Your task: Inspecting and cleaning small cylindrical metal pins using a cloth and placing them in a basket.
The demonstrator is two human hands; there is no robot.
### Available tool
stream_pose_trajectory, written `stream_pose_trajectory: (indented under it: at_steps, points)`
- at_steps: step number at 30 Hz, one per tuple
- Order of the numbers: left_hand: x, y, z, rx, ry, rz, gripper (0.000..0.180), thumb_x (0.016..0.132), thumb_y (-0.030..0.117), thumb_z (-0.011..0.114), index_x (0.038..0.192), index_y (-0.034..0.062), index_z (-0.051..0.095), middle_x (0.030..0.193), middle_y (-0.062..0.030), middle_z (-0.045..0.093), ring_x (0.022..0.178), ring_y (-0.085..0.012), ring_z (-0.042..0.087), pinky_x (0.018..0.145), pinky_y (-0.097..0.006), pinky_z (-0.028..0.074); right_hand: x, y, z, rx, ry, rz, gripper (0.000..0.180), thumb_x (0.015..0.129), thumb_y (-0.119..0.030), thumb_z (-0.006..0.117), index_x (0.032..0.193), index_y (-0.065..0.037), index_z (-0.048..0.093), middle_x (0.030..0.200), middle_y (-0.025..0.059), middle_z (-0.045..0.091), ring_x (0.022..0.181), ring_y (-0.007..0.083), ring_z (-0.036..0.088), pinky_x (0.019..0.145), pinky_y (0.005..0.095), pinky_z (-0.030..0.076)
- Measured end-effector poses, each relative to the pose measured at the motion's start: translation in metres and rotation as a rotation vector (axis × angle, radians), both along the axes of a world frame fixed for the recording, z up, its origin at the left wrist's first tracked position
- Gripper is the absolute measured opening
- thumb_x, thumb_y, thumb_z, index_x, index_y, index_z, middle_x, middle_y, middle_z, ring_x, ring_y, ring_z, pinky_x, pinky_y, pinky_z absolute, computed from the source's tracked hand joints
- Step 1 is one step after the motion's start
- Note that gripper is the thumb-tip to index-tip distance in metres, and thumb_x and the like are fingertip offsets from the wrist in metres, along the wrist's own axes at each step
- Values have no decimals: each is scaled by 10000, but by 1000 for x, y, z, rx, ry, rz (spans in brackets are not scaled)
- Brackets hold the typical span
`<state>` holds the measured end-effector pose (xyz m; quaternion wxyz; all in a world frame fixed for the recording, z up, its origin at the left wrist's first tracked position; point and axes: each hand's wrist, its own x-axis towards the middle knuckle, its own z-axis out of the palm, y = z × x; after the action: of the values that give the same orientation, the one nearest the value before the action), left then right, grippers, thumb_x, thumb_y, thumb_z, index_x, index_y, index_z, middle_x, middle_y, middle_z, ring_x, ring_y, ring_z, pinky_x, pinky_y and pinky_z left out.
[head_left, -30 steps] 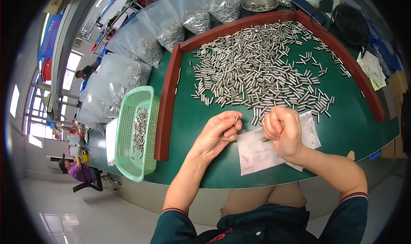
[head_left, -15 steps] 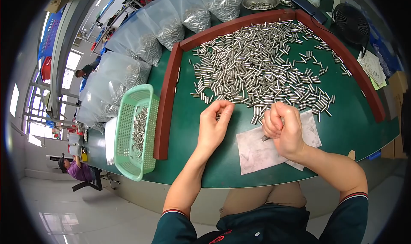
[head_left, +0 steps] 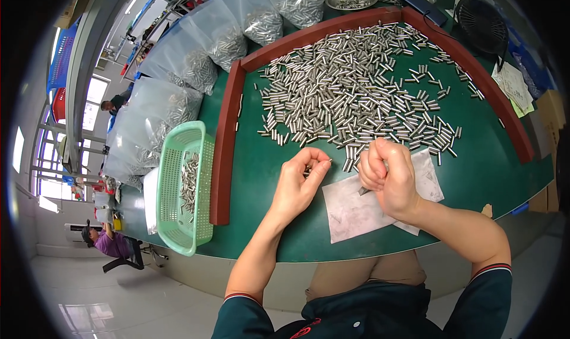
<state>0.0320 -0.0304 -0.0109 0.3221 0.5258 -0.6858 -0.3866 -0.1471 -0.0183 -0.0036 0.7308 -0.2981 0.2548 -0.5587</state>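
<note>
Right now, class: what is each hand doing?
Left hand: closed, pinching small metal pins.
Right hand: fisted around a dark tool over the paper.

Clear plastic bags [head_left: 196, 60] — metal-filled — line the table's far-left edge.

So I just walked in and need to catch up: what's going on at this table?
A person sits at a green table sorting small metal pins spread inside a red-brown border. The left hand pinches a few pins, and the right hand is closed around a small dark tool over a sheet of white paper. A green plastic basket at the left holds more pins.
</note>
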Motion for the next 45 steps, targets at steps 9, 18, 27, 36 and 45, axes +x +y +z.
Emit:
stream_pose_trajectory:
  at_steps: [9,18,27,36,45]
  points:
    - [4,0,2,281,326,22,107,862,139,515,852,34,501,648,43,413,512,-24,305,448,-170,245,1,0,1,3,1,6,380,861,-210,345,508,-81,291,445,1,299,405,73,228,390,231,209]
    - [13,-5,4,787,1018,-50,118,870,171,501,863,53,510,768,-24,470,510,-29,278,457,-160,245,1,-1,1,3,-12,12,385,868,-209,339,508,-85,282,446,-3,294,405,68,218,385,227,201]
    - [16,-6,2,815,1110,-70,117,872,161,493,882,45,509,761,-15,466,540,-35,297,468,-158,265,0,-1,1,17,-18,15,383,873,-208,333,513,-87,282,447,-3,291,401,68,209,382,226,197]
    - [27,-12,7,518,1033,7,310,920,269,365,771,36,505,627,-18,399,506,-73,297,435,-192,238,0,-2,1,29,-19,22,378,869,-210,334,515,-88,279,445,-1,289,399,70,206,381,228,197]
    - [13,-18,-1,-277,-444,286,113,779,120,591,793,17,548,502,-98,493,424,-230,483,431,-332,368,0,-2,3,27,-10,19,377,869,-206,329,515,-86,282,441,2,293,394,71,214,379,224,205]
